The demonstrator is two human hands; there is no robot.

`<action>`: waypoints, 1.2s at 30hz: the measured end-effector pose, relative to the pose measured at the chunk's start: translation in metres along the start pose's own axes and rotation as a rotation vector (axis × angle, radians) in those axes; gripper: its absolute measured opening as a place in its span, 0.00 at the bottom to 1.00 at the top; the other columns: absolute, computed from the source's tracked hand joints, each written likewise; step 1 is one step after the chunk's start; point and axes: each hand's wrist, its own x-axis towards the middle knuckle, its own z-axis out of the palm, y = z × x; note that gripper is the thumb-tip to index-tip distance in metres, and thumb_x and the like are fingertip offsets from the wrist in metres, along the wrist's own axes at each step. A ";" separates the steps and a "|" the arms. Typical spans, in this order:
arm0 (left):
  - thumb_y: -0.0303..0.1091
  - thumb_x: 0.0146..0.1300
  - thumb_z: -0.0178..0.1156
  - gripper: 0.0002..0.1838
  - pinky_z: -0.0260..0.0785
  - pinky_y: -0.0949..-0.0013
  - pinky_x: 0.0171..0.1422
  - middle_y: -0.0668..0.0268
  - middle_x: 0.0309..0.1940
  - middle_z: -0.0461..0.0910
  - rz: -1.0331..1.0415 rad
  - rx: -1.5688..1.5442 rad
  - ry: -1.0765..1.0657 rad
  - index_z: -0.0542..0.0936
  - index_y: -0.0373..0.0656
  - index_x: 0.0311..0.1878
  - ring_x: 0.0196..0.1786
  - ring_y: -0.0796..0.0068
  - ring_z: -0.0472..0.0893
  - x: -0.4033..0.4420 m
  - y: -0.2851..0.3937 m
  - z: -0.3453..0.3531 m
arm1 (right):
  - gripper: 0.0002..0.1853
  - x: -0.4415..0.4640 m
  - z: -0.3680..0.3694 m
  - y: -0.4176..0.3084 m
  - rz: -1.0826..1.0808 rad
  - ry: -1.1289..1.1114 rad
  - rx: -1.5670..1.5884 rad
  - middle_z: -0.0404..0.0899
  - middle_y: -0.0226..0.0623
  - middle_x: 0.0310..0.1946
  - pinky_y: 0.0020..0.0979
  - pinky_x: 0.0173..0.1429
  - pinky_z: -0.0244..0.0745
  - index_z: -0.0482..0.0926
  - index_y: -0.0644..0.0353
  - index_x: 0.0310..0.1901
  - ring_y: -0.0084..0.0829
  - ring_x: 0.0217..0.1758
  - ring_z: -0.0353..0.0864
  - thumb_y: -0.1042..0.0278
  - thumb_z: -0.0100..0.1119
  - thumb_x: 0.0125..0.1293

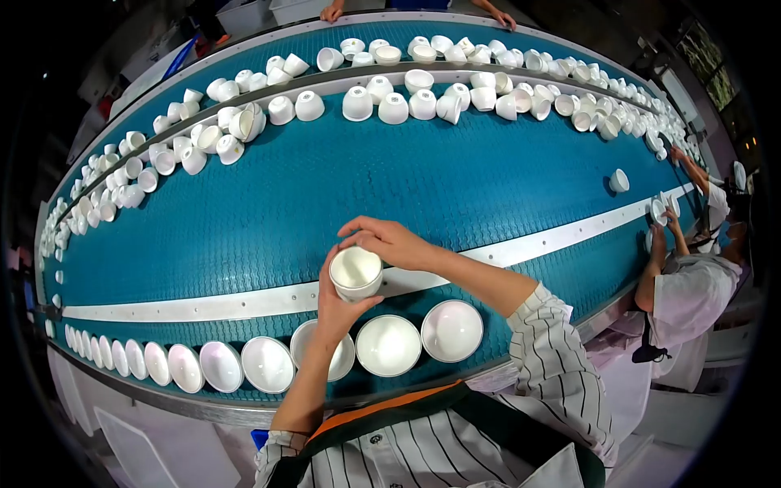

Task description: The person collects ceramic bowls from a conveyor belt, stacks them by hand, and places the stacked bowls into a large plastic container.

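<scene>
A white bowl (355, 271) is held upright over the metal divider strip, its open top toward me. My left hand (335, 299) is wrapped round the bowl's left side and underside. Curved over the bowl's far rim, my right hand (382, 241) has its fingers bent and close to the left fingertips; whether it grips the rim is hard to tell. Below, on the near belt lane, a row of white bowls (388, 346) stands with open tops up, one of them partly hidden by my left forearm.
Many white bowls (358, 104) lie heaped along the far side of the teal belt (325, 187). A lone bowl (619, 180) lies at the right. Co-workers (691, 285) stand at the right edge, one handling bowls. Another person's hands rest at the far rail (439, 15).
</scene>
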 end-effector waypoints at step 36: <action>0.35 0.35 0.79 0.52 0.61 0.61 0.69 0.61 0.62 0.64 0.080 0.078 0.001 0.60 0.44 0.65 0.65 0.64 0.67 0.024 0.033 0.206 | 0.22 -0.055 -0.186 0.054 -0.333 0.200 -0.413 0.75 0.46 0.53 0.40 0.62 0.68 0.68 0.60 0.59 0.41 0.59 0.73 0.69 0.51 0.63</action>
